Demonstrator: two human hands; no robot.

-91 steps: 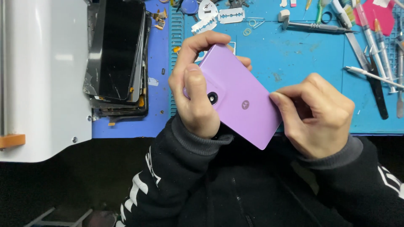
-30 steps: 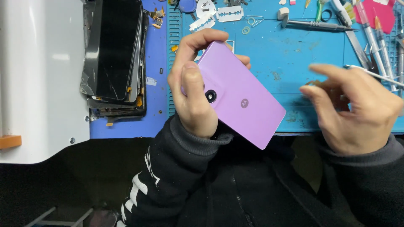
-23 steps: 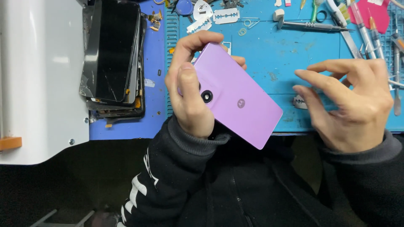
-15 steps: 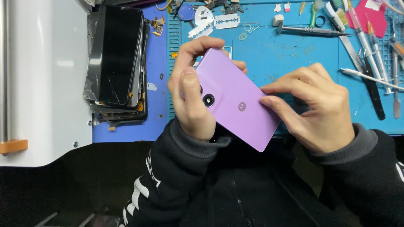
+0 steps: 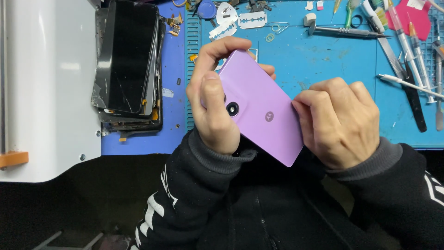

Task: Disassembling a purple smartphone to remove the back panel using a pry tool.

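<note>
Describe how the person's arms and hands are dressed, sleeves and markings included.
Both hands, the left hand and the right hand, are bare: no gloves, rings or watch visible. Each arm wears a black sleeve with a grey ribbed cuff. White printed markings run along the left sleeve, and white stripes show on the right.

A phone (image 5: 259, 109) sits between left hand (image 5: 213, 104) and right hand (image 5: 340, 121), above the tabletop (image 5: 323, 55). Stacked screens (image 5: 129, 65) lie left; tools (image 5: 407, 51) lie right.
</note>
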